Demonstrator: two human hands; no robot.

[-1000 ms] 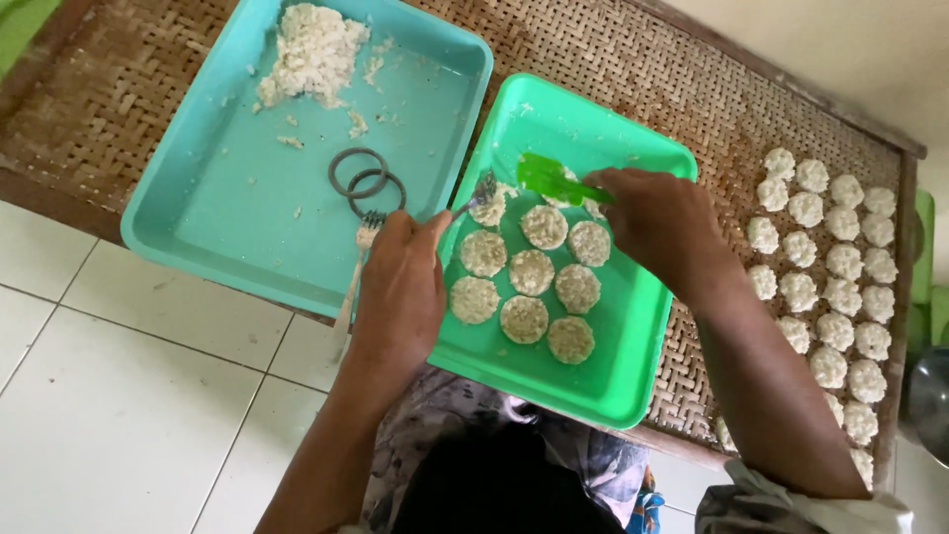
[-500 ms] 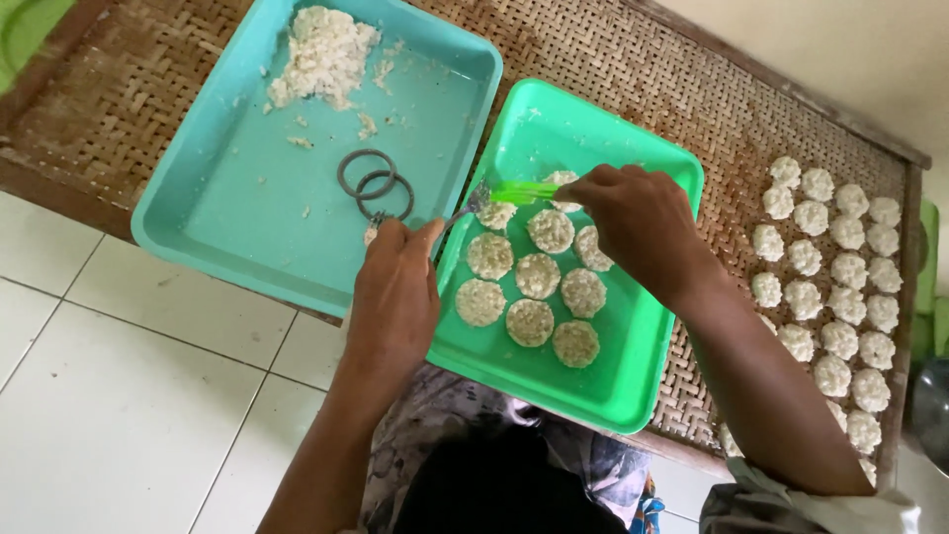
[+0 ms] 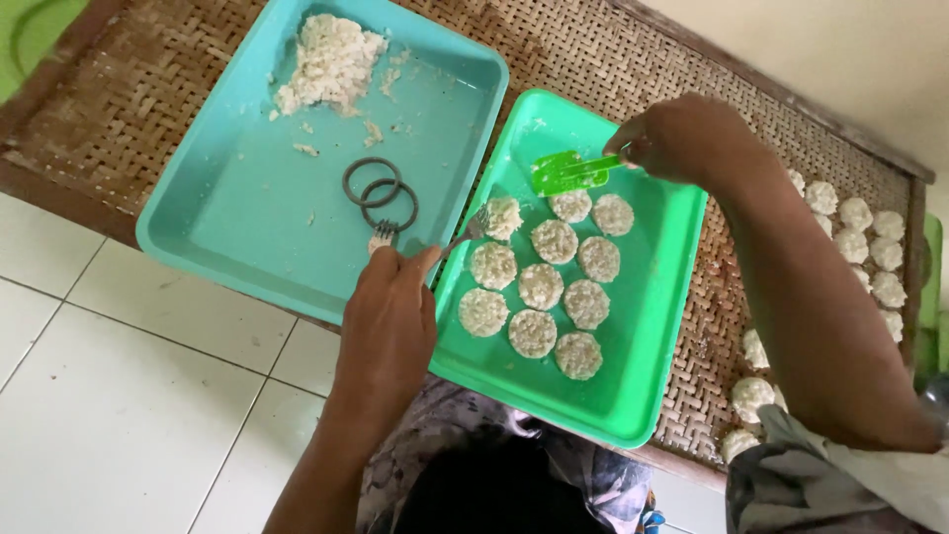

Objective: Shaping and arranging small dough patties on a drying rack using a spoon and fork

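My spatula (image 3: 570,170) lies flat over the green tray (image 3: 664,297), its blade just at 12 o'clock of the cakes (image 3: 541,285). Its long axis runs roughly 9-to-3, handle toward my right hand (image 3: 682,138), which is pinched around that handle. The topmost cakes sit just at 6 o'clock of the blade, so this hand is the one nearer that far row.

My left hand (image 3: 390,321) is closed on a fork (image 3: 463,237), tines pointing toward 2 o'clock and touching the leftmost upper cake (image 3: 502,218). That cake lies at about 1 o'clock from this hand, just beside it.

I count ten round cakes in the green tray, packed in a slanted cluster, most touching their neighbours.

At 9 o'clock, the teal tray (image 3: 217,227) holds two dark rings (image 3: 381,194), overlapping, and one heap of white mash (image 3: 331,64) at its far corner, with crumbs scattered near.

At 3 o'clock, on the woven mat (image 3: 613,59), more cakes (image 3: 870,247) lie in rows; my arm hides some, so I cannot count them.
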